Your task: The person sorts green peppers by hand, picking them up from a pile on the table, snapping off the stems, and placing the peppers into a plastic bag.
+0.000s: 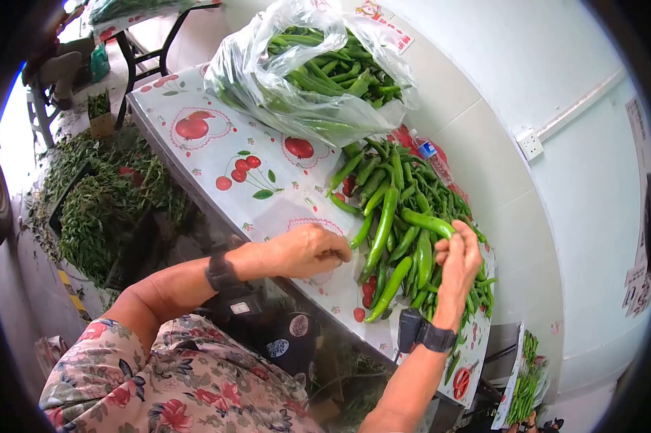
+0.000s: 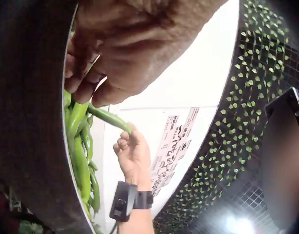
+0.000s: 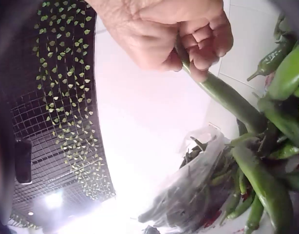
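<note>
My right hand (image 1: 459,263) pinches a long green chili pepper (image 1: 426,222) by one end, over the right side of a pile of green peppers (image 1: 398,252). In the right wrist view the thumb and fingers close on that end, and the pepper (image 3: 227,100) slants down toward the pile. At the pile's left edge is my left hand (image 1: 307,252), its fingers curled in and the fingertips beside the tip of a pepper. Nothing shows in its grasp. The left wrist view has the same curled left hand (image 2: 125,53) above several peppers (image 2: 79,156).
A clear plastic bag (image 1: 246,79) full of green peppers stands at the table's far end. Behind the pile lies a plastic bottle (image 1: 434,159). Red-handled scissors (image 1: 462,379) rest near the right end of the tablecloth (image 1: 232,144). Leafy plants (image 1: 109,195) are heaped on the floor at left.
</note>
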A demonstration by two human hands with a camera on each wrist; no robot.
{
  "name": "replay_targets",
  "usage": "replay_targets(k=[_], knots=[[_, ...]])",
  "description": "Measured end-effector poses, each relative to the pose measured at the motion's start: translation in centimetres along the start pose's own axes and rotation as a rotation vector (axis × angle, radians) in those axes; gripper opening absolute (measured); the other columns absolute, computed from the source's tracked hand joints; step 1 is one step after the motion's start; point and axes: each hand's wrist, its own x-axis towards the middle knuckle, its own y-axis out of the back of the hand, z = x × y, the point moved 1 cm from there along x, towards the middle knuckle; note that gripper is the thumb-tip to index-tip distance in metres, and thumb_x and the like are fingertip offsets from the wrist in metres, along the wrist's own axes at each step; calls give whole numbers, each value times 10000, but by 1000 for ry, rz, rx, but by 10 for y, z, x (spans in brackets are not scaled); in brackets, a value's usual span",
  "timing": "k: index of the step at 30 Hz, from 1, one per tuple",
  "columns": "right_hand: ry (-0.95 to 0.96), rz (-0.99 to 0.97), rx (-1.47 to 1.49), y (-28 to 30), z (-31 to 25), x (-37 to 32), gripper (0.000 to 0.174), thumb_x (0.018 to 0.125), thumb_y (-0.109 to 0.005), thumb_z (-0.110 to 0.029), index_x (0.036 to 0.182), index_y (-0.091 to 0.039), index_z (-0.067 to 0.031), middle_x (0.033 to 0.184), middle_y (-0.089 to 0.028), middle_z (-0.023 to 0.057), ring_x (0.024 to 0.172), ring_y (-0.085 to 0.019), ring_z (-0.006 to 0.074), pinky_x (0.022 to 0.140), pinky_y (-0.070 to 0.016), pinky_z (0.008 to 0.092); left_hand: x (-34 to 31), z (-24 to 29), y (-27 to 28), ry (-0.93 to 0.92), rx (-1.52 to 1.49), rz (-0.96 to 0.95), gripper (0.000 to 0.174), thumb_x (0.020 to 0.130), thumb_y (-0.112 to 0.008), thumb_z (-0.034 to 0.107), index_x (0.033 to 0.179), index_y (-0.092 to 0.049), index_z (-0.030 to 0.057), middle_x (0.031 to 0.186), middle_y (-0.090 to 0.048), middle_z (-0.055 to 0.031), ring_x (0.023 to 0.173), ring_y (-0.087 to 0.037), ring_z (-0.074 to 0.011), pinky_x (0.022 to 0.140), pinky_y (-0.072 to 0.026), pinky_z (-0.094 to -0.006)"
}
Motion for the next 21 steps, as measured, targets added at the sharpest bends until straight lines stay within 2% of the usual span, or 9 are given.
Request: replay_targets(k=[2, 5, 8, 9, 13, 16, 19, 21], knots=[[43, 94, 79, 9, -4, -3, 277, 912, -465, -128, 1126, -596, -10, 693, -592, 29, 559, -477, 67, 519, -398, 218, -5, 4, 18, 91, -69, 16, 178, 829, -588, 59, 999, -627, 23, 846, -662, -111, 765, -643, -231, 701, -509, -331], [125, 204, 215, 19, -12, -6, 263, 924, -459, -127, 1120, -596, -16, 698, -577, 26, 580, -475, 71, 544, -397, 213, -14, 3, 47, 182, -99, 194, 191, 853, -567, 39, 1036, -615, 15, 852, -666, -118, 746, -652, -184, 682, -514, -306], [205, 216, 467, 17, -24, -1, 284, 938, -460, -161, 1161, -556, -13, 751, -583, 43, 631, -499, 88, 568, -419, 225, -27, -29, 62, 157, 45, 333, 215, 862, -556, 43, 1071, -601, 19, 856, -665, -104, 779, -645, -160, 700, -509, -299], [226, 198, 515, 11, -30, 0, 289, 941, -462, -171, 1168, -549, -16, 764, -588, 47, 642, -504, 92, 579, -425, 229, -31, -34, 66, 151, -22, 309, 283, 855, -551, 32, 1137, -569, 27, 908, -655, -86, 796, -623, -138, 699, -501, -288], [291, 84, 625, -26, -57, 12, 304, 952, -467, -201, 1190, -528, -22, 803, -603, 55, 678, -522, 106, 616, -441, 245, -27, -22, 77, 96, 52, 573, 406, 841, -534, -16, 1240, -501, 52, 997, -622, -45, 811, -564, -95, 646, -475, -255], [288, 7, 623, -55, -75, 25, 296, 959, -456, -190, 1197, -526, -29, 831, -624, 66, 693, -554, 112, 625, -460, 247, -16, -14, 109, -23, 25, 925, 409, 821, -532, -45, 1215, -524, 60, 1038, -612, -50, 838, -562, -98, 629, -464, -237], [271, -60, 663, -86, -86, 44, 288, 961, -452, -165, 1211, -525, -41, 862, -649, 83, 701, -588, 118, 634, -487, 249, -14, -10, 130, 76, 25, 1008, 388, 808, -589, -18, 1183, -549, 73, 1125, -596, -64, 868, -591, -139, 684, -499, -267], [219, -109, 731, -109, -83, 62, 280, 961, -456, -152, 1213, -523, -52, 870, -658, 91, 705, -597, 121, 628, -496, 243, -15, 0, 133, -36, 201, 973, 387, 804, -591, -19, 1178, -555, 75, 1180, -575, -73, 919, -592, -156, 694, -502, -266]])
